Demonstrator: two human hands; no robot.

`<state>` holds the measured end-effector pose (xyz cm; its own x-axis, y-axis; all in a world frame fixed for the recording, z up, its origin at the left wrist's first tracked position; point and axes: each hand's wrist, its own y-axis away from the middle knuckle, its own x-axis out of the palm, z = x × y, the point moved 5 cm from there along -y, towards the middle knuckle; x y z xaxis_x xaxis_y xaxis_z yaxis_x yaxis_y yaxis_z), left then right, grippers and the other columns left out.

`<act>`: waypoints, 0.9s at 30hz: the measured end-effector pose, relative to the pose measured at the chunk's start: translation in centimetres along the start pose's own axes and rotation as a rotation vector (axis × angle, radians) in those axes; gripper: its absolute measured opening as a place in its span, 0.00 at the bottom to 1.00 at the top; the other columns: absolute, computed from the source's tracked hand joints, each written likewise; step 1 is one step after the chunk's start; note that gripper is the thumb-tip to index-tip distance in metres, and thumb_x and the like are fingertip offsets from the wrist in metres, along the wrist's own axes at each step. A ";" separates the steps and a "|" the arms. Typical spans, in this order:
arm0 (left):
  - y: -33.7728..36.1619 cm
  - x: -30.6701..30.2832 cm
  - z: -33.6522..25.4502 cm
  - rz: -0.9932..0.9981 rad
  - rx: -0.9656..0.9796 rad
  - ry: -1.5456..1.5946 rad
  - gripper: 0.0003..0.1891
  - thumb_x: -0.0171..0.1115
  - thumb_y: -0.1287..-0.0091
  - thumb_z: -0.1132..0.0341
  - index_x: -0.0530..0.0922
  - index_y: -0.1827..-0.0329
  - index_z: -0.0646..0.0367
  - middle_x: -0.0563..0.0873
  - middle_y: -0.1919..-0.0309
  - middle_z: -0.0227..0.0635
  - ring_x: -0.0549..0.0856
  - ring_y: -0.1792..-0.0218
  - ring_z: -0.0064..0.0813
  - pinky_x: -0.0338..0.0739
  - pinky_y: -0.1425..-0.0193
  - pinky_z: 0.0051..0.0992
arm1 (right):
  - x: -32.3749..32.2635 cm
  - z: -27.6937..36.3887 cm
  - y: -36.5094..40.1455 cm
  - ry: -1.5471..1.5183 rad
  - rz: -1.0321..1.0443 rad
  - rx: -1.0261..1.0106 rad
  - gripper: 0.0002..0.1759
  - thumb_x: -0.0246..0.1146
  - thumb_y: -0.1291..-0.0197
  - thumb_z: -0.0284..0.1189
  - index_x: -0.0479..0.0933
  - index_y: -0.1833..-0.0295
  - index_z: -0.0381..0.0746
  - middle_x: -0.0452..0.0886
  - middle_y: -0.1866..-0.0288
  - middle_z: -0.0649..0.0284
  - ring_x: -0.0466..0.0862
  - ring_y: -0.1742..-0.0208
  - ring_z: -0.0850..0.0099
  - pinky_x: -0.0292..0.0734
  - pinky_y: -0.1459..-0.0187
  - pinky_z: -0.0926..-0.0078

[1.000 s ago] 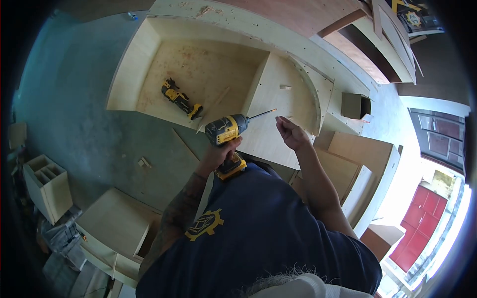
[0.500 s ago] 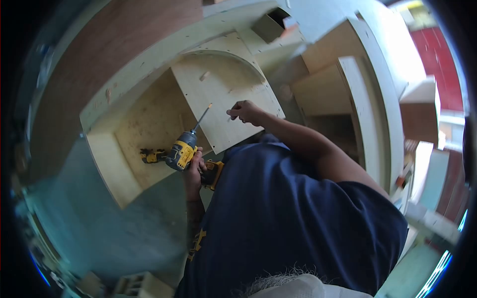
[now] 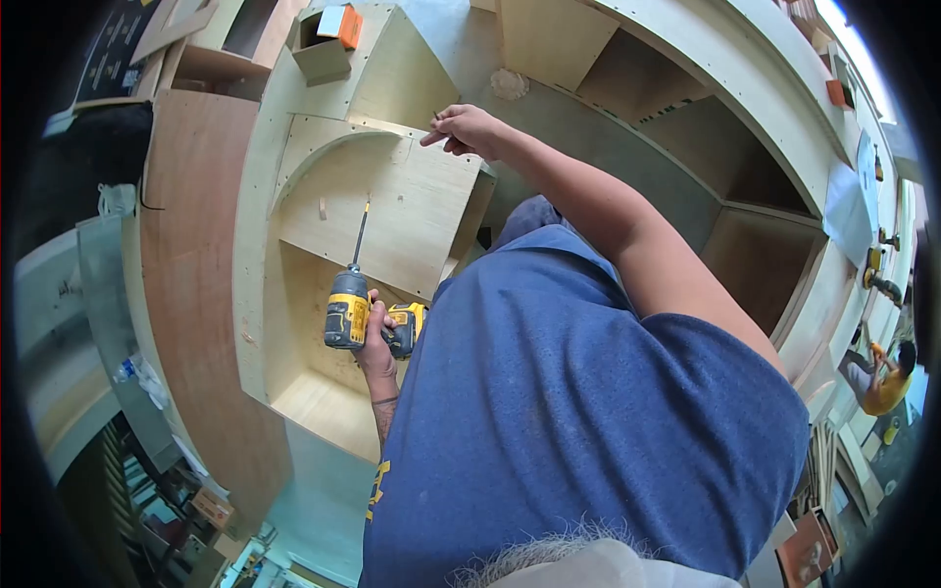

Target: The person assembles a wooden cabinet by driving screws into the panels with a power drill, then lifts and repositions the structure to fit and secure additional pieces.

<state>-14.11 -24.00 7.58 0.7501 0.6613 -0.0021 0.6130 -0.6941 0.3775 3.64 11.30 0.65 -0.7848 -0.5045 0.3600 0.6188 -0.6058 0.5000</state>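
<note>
My left hand (image 3: 376,338) is wrapped round the handle of a yellow-and-black power drill (image 3: 347,312), whose long bit points up over a pale plywood panel (image 3: 392,230). Beyond the panel's right part, my right hand (image 3: 461,131) is held up with thumb and forefinger pinched on a small thin piece, too small to name. A little wood scrap (image 3: 322,209) lies on the panel, left of the bit. Below the drill is the open compartment (image 3: 328,392) of the plywood cabinet.
A cardboard box (image 3: 321,61) with an orange packet (image 3: 339,24) sits on the cabinet's upper end. Long reddish plywood (image 3: 196,265) runs along the left. A curved plywood unit (image 3: 725,59) stands at the right. Far right, a person in yellow (image 3: 885,390) is crouching.
The view has turned, so the cabinet appears rotated. My right hand has moved from over the panel's middle to its far right edge. The drill stays in my left hand, now pointing more upright.
</note>
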 end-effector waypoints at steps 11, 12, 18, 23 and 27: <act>4.4 11.0 1.4 0.053 0.044 -0.366 0.12 0.72 0.32 0.62 0.77 0.67 0.56 0.81 0.74 0.25 0.80 0.74 0.19 0.76 0.69 0.26 | -11.0 -7.0 7.2 -0.436 -0.042 0.156 0.04 0.56 0.30 0.25 0.73 0.60 0.37 0.79 0.70 0.61 0.84 0.68 0.64 0.83 0.62 0.68; 5.1 12.3 2.3 0.095 0.009 -0.363 0.12 0.72 0.32 0.62 0.78 0.66 0.57 0.81 0.74 0.26 0.80 0.74 0.19 0.76 0.69 0.26 | -12.8 -8.4 7.6 -0.400 -0.010 0.188 0.08 0.56 0.27 0.31 0.74 0.61 0.40 0.76 0.72 0.64 0.84 0.67 0.65 0.83 0.61 0.66; 9.5 16.7 6.3 0.136 -0.155 -0.360 0.14 0.75 0.34 0.59 0.81 0.61 0.60 0.82 0.74 0.28 0.81 0.74 0.20 0.78 0.68 0.27 | -19.2 -11.3 11.7 -0.197 -0.188 0.400 0.20 0.56 0.22 0.47 0.73 0.64 0.44 0.68 0.80 0.70 0.80 0.72 0.67 0.81 0.63 0.64; 9.7 17.3 4.4 0.015 0.133 -0.332 0.18 0.77 0.36 0.57 0.85 0.54 0.63 0.90 0.66 0.37 0.90 0.65 0.30 0.85 0.58 0.32 | -18.0 -7.9 8.7 -0.112 -0.175 0.357 0.20 0.55 0.22 0.47 0.74 0.63 0.44 0.68 0.81 0.71 0.78 0.74 0.67 0.81 0.63 0.66; 7.8 14.7 4.0 -0.009 -0.027 -0.425 0.19 0.78 0.37 0.57 0.87 0.54 0.64 0.92 0.59 0.43 0.92 0.58 0.32 0.86 0.51 0.33 | -13.3 -1.2 3.0 -0.026 -0.076 0.259 0.18 0.55 0.21 0.45 0.77 0.59 0.42 0.69 0.80 0.72 0.77 0.75 0.71 0.79 0.66 0.69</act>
<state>2.67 -20.82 6.78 0.7840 0.4868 -0.3852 0.6172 -0.6778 0.3997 15.93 15.41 -3.61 -0.8316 -0.4455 0.3317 0.5309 -0.4621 0.7104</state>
